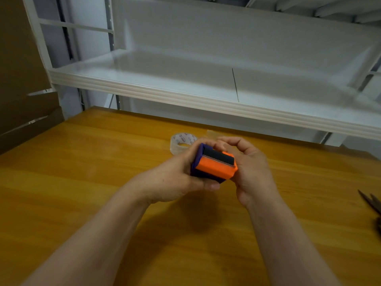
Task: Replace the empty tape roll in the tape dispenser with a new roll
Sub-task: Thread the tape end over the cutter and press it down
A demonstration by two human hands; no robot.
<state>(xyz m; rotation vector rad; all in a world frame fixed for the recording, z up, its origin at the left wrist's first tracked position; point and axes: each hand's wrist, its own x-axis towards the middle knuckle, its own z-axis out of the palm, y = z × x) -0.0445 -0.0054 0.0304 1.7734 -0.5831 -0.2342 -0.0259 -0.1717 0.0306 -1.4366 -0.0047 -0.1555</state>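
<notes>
An orange and purple tape dispenser [215, 167] with a black toothed strip on top is held above the wooden table [82, 162]. My left hand [175, 180] grips its purple side, thumb underneath. My right hand [250, 168] holds its right end, with the fingers curled over the far top edge. A roll of clear tape [181, 141] with a printed white core lies flat on the table just behind the hands, partly hidden by them. What is inside the dispenser is hidden.
A white metal shelf [206, 104] runs across above the table's far edge. Brown cardboard [22, 79] stands at the left. Dark scissor blades [371, 203] poke in at the right edge. A scrap of clear tape [212, 133] lies beyond the roll.
</notes>
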